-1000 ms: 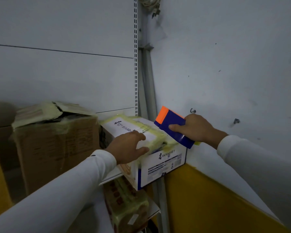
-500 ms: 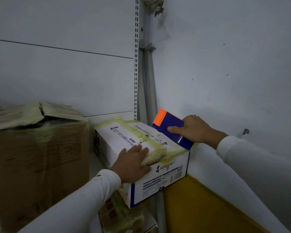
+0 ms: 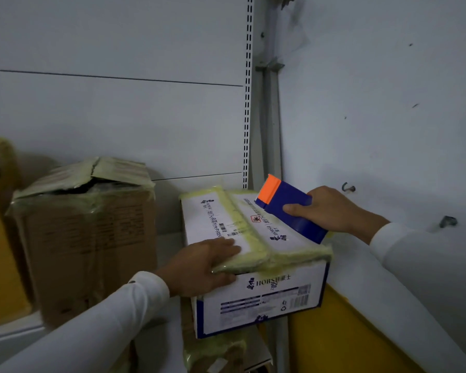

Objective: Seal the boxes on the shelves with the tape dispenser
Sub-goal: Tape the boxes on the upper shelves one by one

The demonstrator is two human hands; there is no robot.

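White box (image 3: 253, 267) sits centre frame on the shelf (image 3: 14, 332), flaps down, yellowish tape (image 3: 242, 232) along the centre seam and front edge. Right hand (image 3: 331, 211), centre right, fingers wrapped round the blue-and-orange tape dispenser (image 3: 285, 205); dispenser tilted, lower edge on the box's right flap near the back corner. Left hand (image 3: 202, 267) at the box's front-left corner: fingers flat on the left flap, thumb under the front edge, gripping it. Brown box (image 3: 86, 238) left of it, top flaps torn and lifted. Another taped box (image 3: 215, 351) sits below, bottom centre.
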